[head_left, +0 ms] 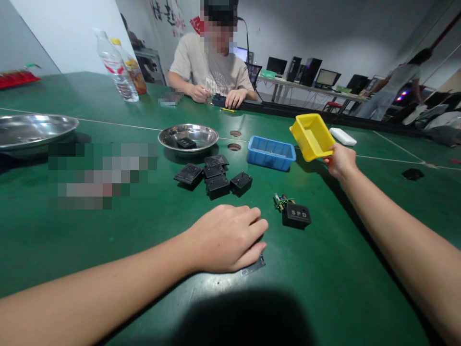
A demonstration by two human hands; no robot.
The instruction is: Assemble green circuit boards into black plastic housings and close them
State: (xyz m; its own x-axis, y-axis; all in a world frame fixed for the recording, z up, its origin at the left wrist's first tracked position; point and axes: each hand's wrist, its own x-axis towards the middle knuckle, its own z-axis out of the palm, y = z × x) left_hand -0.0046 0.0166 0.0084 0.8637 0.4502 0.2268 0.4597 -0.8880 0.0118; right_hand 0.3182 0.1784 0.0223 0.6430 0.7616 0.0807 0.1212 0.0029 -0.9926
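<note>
Your right hand (pixel 342 161) is closed around the near right edge of the yellow bin (pixel 313 137), thumb and fingers pinching it, and the bin tilts with its open side toward you, just right of the blue bin (pixel 271 156). Your left hand (pixel 230 240) lies palm down on the green table (pixel 342 269), fingers loosely curled and close together, over a flat dark piece (pixel 254 265) whose edge shows beneath the thumb; you can't tell from here whether the fingers grip it. Between your hands sits a black box marked SPD (pixel 296 216), with a small circuit board (pixel 284 202) just behind it. Beyond your left hand, more black boxes (pixel 218 185) cluster near a metal dish (pixel 205 137).
</note>
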